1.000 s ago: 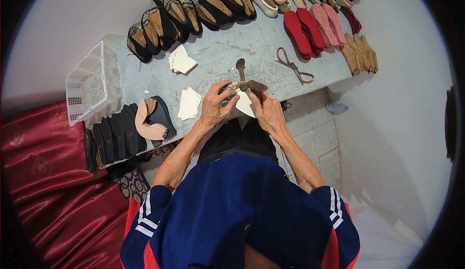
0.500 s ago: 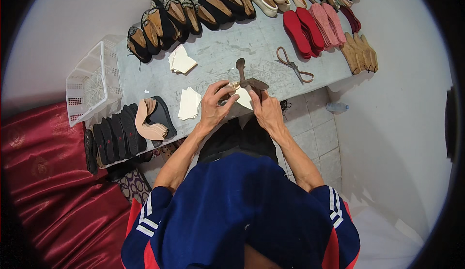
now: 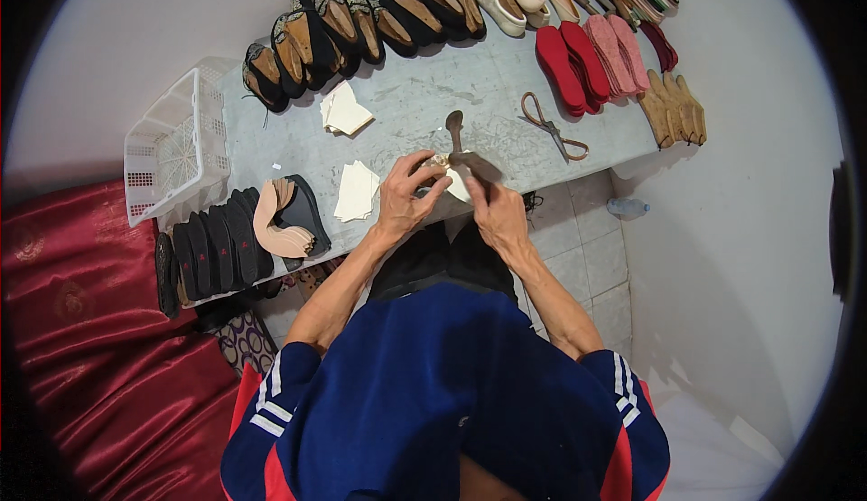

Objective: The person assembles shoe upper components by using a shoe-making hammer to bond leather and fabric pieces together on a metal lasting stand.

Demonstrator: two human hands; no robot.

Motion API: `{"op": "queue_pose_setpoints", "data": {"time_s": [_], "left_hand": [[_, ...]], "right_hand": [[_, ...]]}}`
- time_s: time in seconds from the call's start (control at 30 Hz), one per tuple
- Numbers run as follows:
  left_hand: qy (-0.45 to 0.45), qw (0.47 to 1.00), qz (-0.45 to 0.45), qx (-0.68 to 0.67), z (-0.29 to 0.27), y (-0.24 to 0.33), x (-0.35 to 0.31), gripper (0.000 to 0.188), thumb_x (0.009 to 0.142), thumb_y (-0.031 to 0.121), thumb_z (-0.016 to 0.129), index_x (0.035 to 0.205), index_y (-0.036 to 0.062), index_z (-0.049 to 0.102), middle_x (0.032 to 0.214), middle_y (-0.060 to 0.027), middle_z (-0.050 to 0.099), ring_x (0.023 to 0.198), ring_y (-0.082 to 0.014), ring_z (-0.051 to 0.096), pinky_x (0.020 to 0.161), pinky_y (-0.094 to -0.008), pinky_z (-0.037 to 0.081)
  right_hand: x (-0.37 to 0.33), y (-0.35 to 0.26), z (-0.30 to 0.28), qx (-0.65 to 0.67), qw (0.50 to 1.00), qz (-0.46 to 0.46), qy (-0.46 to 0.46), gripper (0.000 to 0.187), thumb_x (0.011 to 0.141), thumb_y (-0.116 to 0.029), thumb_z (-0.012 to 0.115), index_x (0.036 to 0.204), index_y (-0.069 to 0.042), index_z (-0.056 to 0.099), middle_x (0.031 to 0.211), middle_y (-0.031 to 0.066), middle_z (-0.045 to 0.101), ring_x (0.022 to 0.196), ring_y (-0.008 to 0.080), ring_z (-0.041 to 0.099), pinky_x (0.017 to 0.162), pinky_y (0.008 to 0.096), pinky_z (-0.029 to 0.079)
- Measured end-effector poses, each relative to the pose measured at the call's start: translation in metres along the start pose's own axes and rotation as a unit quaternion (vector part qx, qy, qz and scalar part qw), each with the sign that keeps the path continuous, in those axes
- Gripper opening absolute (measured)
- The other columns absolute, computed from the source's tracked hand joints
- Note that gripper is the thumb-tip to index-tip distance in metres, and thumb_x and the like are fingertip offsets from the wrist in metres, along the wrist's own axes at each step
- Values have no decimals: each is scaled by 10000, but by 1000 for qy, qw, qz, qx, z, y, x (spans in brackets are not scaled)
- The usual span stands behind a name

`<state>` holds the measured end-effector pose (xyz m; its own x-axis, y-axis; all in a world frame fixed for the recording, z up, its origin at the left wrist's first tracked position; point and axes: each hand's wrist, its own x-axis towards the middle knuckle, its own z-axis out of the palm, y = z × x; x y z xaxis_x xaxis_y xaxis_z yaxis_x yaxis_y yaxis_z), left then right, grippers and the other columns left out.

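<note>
Grey-topped, the table (image 3: pixel 415 90) fills the upper middle; clock positions here run from between the 2 hands. Red satin cloth (image 3: pixel 90 275) spreads at 8 o'clock. Black shoes (image 3: pixel 364 32) line up at 11, the white basket (image 3: pixel 212 162) sits at 9, and black insoles (image 3: pixel 219 248) stand in a row between 8 and 9.

The left hand (image 3: pixel 406 190) and right hand (image 3: pixel 498 217) are apart, fingers curled toward each other; I cannot tell how firmly either grips. Red insoles (image 3: pixel 571 69) lie between 1 and 2. Open scissors (image 3: pixel 554 128) rest at 2. Dark metal tool (image 3: pixel 455 131) points 1 arm to 12; its other part is blurred beside the right hand. Pale cards (image 3: pixel 358 192) lie at 9. Smallest, a white piece (image 3: pixel 459 185) shows between the hands, just below the tool.
</note>
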<state>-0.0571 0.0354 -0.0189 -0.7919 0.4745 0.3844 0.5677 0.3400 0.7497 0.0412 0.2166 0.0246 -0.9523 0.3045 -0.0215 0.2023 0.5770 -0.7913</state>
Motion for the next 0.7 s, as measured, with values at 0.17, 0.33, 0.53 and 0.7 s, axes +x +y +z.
{"op": "queue_pose_setpoints", "data": {"time_s": [0.17, 0.33, 0.53, 0.7], "left_hand": [[-2, 1000, -13, -9, -1, 2, -1, 219, 859, 142, 884, 1051, 66, 810, 1285, -141, 723, 1092, -305, 728, 885, -389, 606], [29, 997, -52, -53, 0, 4, -7, 226, 847, 130, 896, 1041, 51, 812, 1309, -151, 731, 1099, -297, 725, 895, -393, 604], [11, 999, 21, 23, -4, -4, -9, 224, 856, 165, 894, 1036, 57, 815, 1323, -149, 734, 1083, -296, 723, 879, -388, 604], [4, 1000, 14, 15, -6, -4, -9, 224, 858, 180, 894, 1031, 63, 816, 1326, -145, 734, 1087, -303, 721, 874, -383, 603]], "right_hand": [[-4, 0, 2, 17, 1000, -1, -4, 404, 1097, -387, 585, 1312, -47, 619, 821, 285, 722, 792, 529, 711, 665, 566, 553], [0, 1, 4, -36, 999, 7, -12, 412, 1098, -394, 584, 1311, -43, 609, 817, 277, 725, 782, 521, 715, 658, 570, 549], [1, -8, -1, -24, 1000, -10, -3, 363, 1091, -369, 609, 1255, -45, 604, 771, 274, 708, 746, 512, 712, 637, 564, 544], [-1, -2, 3, -39, 998, -38, -13, 318, 1081, -333, 636, 1160, -28, 589, 716, 270, 684, 708, 502, 708, 611, 557, 539]]}}
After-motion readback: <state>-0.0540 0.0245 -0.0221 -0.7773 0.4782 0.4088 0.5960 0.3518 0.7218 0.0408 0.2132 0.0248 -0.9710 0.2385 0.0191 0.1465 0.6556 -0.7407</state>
